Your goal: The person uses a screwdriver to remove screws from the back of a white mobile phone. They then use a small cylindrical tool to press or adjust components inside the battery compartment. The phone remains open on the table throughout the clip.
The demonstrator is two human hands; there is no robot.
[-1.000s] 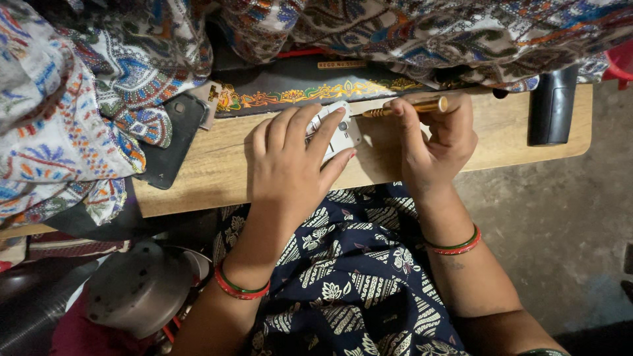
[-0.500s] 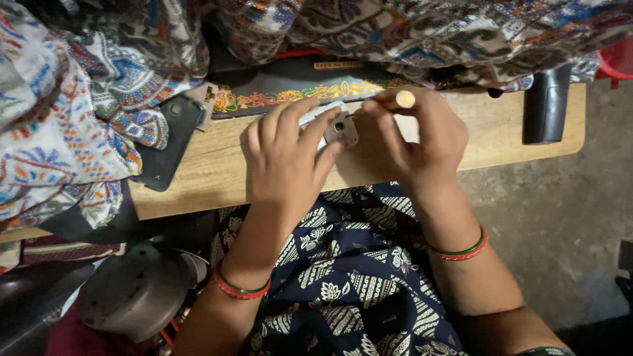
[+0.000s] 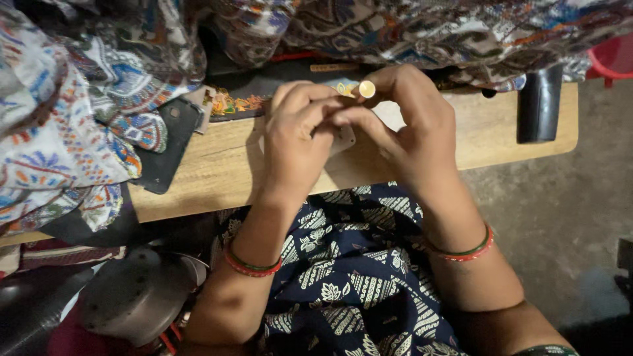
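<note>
right hand (image 3: 412, 135) pinches brass-capped tool (image 3: 366, 89) upright at fingertips | left hand (image 3: 297, 135) closed around small metal piece (image 3: 344, 137), touching right | both over wooden table (image 3: 217, 171)

Wooden tabletop (image 3: 224, 168) — bearing patterned fabric (image 3: 72, 112) at left, a dark phone (image 3: 166, 145) beside it, and a black cylindrical object (image 3: 539, 105) near the right end.

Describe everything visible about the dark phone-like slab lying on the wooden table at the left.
The dark slab is a flat, matte black rectangle with rounded corners and one small round lens-like dot near its upper end. It lies flat and tilted on the wooden table, its lower corner at the table's front edge. Patterned cloth overlaps its left side. Neither hand touches it.
</note>
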